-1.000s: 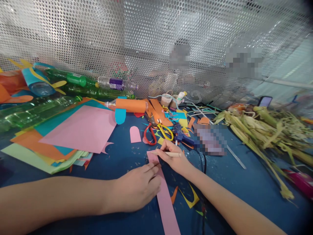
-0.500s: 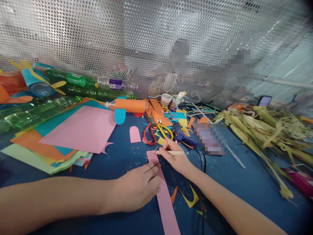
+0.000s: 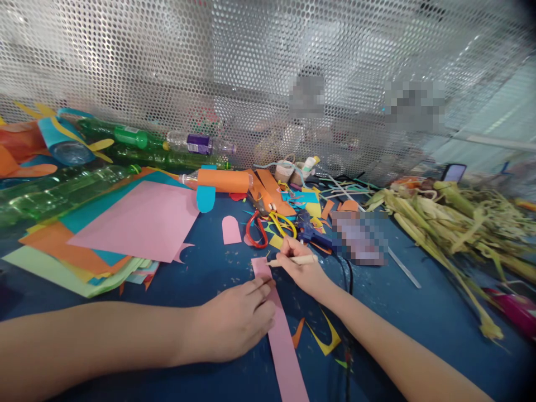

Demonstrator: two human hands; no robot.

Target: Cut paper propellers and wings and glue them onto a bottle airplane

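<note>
A long pink paper strip (image 3: 281, 335) lies on the blue table, running toward the front edge. My left hand (image 3: 238, 318) rests flat across it, fingers extended and pressing near its far end. Pinched in my right hand (image 3: 304, 271) is a pale pen (image 3: 299, 260), its tip at the right side of the strip's far end. Just beyond lie red- and yellow-handled scissors (image 3: 256, 231) and a blue glue gun (image 3: 316, 237). A pink round-topped paper piece (image 3: 231, 230) sits to the left of the scissors.
Stacked coloured paper (image 3: 138, 220) lies at left, with green plastic bottles (image 3: 71, 190) behind. An orange-wrapped bottle (image 3: 224, 181) is at the back. Dried corn husks (image 3: 452, 240) spread at right; paper scraps (image 3: 326, 338) and a black cord (image 3: 350, 279) lie near my right arm.
The pen tip has shifted slightly down and to the right at the strip's end, moving with my right hand. My left hand stays in place on the strip.
</note>
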